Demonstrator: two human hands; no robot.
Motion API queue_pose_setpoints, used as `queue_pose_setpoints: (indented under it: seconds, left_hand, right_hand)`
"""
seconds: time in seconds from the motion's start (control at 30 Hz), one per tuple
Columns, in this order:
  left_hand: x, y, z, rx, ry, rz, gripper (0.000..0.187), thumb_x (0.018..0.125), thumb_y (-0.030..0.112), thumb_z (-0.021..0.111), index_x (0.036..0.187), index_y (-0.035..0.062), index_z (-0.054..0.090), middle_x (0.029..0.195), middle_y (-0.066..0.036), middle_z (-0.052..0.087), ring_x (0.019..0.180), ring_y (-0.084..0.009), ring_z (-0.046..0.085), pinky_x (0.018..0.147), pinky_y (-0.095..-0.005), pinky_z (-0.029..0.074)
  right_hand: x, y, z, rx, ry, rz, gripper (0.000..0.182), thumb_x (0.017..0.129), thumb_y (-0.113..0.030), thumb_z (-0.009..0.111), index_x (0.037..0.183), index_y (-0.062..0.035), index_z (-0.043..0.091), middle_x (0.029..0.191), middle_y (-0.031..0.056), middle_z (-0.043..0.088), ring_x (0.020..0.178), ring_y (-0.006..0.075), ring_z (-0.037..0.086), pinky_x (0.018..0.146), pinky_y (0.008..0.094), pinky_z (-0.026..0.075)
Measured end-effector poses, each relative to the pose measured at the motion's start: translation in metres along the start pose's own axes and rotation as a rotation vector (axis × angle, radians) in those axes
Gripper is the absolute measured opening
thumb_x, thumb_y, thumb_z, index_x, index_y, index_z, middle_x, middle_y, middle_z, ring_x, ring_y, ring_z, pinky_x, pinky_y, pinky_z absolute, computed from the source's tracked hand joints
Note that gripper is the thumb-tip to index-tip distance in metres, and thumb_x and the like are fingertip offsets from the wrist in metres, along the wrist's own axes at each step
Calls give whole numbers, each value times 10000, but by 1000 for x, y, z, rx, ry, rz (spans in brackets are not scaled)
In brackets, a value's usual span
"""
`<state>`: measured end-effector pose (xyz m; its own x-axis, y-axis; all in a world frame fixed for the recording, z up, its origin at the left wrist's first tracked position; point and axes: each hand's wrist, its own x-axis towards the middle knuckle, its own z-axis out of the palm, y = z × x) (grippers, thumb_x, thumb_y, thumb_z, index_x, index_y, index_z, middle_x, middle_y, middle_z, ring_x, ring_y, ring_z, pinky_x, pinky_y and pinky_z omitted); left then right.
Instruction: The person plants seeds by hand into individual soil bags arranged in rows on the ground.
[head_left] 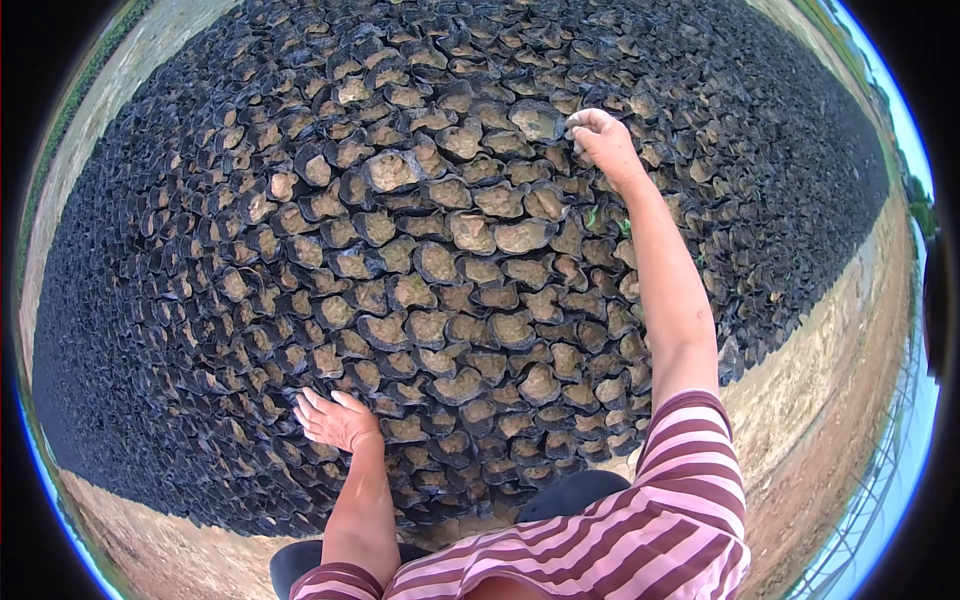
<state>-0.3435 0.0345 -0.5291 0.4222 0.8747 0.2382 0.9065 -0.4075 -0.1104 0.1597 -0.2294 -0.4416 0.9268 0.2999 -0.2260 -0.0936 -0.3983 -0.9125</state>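
Note:
Rows of black plastic bags filled with brown soil (437,262) stand packed side by side across the ground. My left hand (338,420) rests on the bags at the lower left, fingers spread and holding nothing. Farther out, at the upper right, my right hand (600,138) is over the bags with its fingers curled and pressed together beside a wide soil-filled bag (537,121). Whatever is between those fingertips, if anything, is too small to make out. Small green leaves (591,216) show among the bags left of my right forearm.
Bare earth (800,400) runs along the right edge of the bags, and a dirt strip (180,545) along the near left edge. My dark-clad knees (575,494) are against the near bags. A metal frame structure (880,480) stands at the far right.

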Motion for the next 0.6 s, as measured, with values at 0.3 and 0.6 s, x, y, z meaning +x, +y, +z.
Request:
queue_pose_setpoints:
  seconds: [0.3, 0.6]
  left_hand:
    - [-2, -3, 5, 53, 36, 10, 517, 973, 355, 455, 1434, 124, 423, 1469, -89, 425, 1370, -297, 361, 1078, -508, 295]
    - [0, -1, 0, 16, 7, 5, 524, 958, 324, 482, 1431, 109, 410, 1479, -109, 409, 1388, -321, 334, 1091, -539, 280]
  right_hand:
    - [-6, 28, 26, -1158, 47, -457, 111, 824, -91, 592, 897, -25, 644, 1003, 176, 620, 954, 370, 636, 834, 447, 529]
    - [-34, 12, -1, -506, 204, -180, 227, 809, -224, 700, 939, -41, 731, 919, 176, 713, 884, 303, 682, 836, 372, 530]
